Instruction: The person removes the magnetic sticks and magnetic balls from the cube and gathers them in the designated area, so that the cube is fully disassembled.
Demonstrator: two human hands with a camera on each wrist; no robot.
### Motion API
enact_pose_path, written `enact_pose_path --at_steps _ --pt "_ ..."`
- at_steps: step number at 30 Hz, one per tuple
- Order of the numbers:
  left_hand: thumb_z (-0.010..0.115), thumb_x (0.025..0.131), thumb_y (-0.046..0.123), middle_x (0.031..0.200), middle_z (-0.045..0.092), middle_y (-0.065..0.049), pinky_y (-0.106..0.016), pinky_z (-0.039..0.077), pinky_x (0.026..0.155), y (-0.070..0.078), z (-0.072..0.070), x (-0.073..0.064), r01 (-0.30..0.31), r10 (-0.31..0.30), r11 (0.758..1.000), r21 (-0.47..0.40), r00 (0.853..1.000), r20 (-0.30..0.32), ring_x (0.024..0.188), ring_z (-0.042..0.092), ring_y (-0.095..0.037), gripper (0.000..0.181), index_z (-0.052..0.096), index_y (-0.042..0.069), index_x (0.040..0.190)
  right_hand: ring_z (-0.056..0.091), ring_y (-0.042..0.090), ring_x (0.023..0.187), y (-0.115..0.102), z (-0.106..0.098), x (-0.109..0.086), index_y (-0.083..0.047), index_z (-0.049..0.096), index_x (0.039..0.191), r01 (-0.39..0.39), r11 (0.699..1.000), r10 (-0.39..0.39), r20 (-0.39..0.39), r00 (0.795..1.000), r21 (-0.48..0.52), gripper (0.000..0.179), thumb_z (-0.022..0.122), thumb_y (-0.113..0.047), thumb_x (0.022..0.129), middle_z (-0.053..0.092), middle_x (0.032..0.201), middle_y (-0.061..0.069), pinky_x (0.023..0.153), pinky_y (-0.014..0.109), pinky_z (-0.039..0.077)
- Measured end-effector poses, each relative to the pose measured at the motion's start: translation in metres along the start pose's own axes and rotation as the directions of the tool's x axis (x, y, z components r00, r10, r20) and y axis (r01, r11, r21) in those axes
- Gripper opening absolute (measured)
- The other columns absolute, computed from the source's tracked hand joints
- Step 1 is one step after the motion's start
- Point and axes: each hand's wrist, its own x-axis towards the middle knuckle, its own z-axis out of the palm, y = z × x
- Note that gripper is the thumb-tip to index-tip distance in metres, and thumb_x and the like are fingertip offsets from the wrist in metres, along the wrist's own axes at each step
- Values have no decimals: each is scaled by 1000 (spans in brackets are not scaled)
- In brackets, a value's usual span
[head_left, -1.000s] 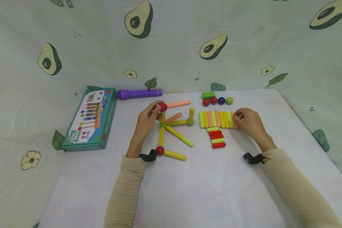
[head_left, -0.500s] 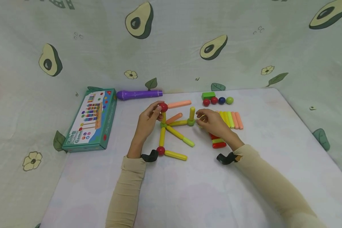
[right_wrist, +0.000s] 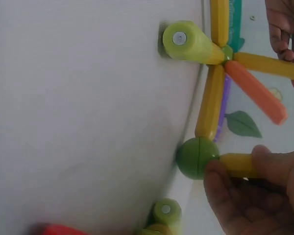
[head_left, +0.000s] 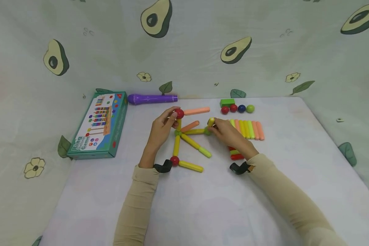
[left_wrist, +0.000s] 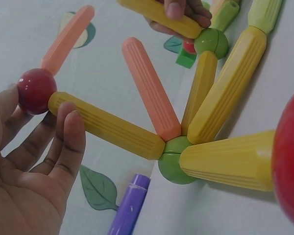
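On the table stands a joined frame of sticks and balls around a green hub ball (left_wrist: 176, 159). My left hand (head_left: 160, 130) grips a red ball (left_wrist: 37, 90) on top of an upright yellow stick (left_wrist: 108, 125); a salmon stick (head_left: 196, 111) juts from that ball. With thumb and fingers my right hand (head_left: 229, 134) pinches a yellow stick (right_wrist: 237, 165) that rises from another green ball (right_wrist: 196, 157). A further salmon stick (left_wrist: 151, 88) slants up from the hub. Nearer me, a second red ball (head_left: 174, 160) carries a yellow stick (head_left: 190, 166).
Behind my right hand lies a row of coloured sticks (head_left: 251, 130), with red and lime sticks (head_left: 236, 156) partly hidden below it. Farther back are a green block (head_left: 227, 102) and several balls (head_left: 242, 108). A purple microphone (head_left: 152, 99) and game box (head_left: 98, 124) sit back left.
My right hand has moved left from the end of the stick row and taken hold of the yellow stick on the green ball. My left hand keeps its grip on the red ball.
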Motion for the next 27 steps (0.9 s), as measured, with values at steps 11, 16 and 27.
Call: enact_pose_path --at_steps 11,16,27 --pt "51 105 35 108 67 -8 -30 57 78 2 0 -1 -19 19 1000 5 1000 2 84 64 -27 36 61 20 136 61 27 97 4 -23 -22 0 63 114 -88 996 89 5 996 -23 23 65 -16 99 58 108 12 82 40 56" --pt "51 106 32 109 67 -11 -33 57 79 2 0 -1 -19 19 1000 9 1000 4 85 64 -29 36 60 18 138 62 27 91 14 -40 -38 -1 60 128 -150 989 149 -86 985 -4 40 73 -17 93 66 103 11 75 40 59" --pt "50 107 24 116 65 -17 -44 56 83 3 2 0 -5 5 1000 -13 1000 6 88 63 -37 37 58 9 140 60 30 90 48 -63 -71 -1 58 133 -222 973 204 -220 954 -61 46 74 -15 92 66 106 17 76 45 56"
